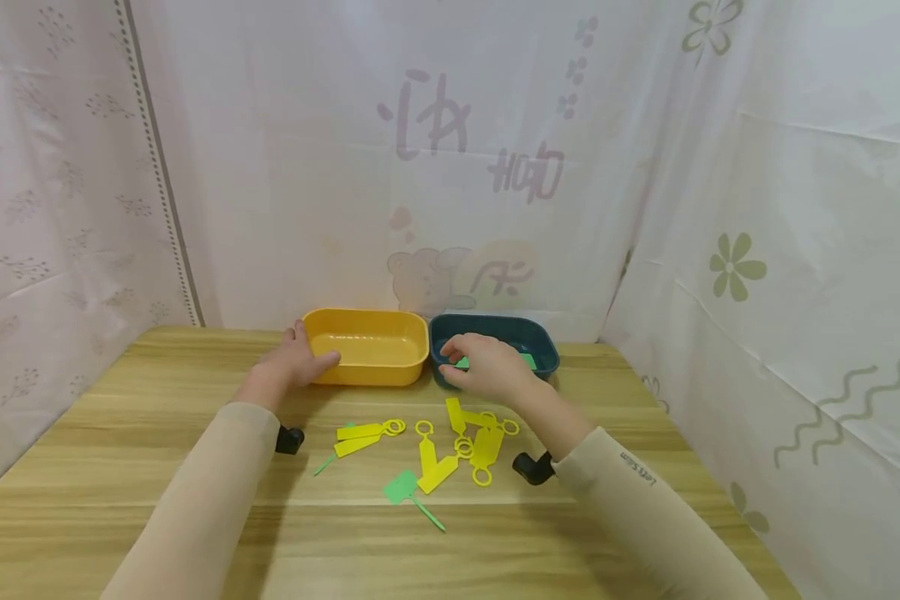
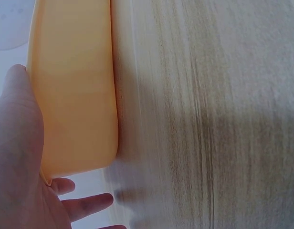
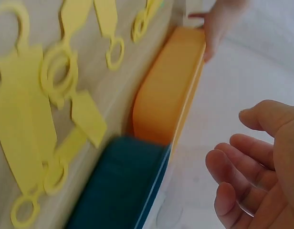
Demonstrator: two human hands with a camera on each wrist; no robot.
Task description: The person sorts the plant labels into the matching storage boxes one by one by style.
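My left hand holds the left end of a yellow plastic bin. Its thumb lies over the rim, and the fingers spread along the outside of the end wall. Over the dark teal bin hovers my right hand, fingers loosely bent, with nothing between them. Green flat pieces lie inside that bin, partly hidden by the hand. In front of the bins are several yellow ring-ended tags, some overlapping. A green tag with a thin stem lies nearest me.
Both bins stand side by side at the back of the wooden table, against a printed white curtain. Another green stem pokes out beneath the left pair of yellow tags. Black wrist mounts hang below both sleeves.
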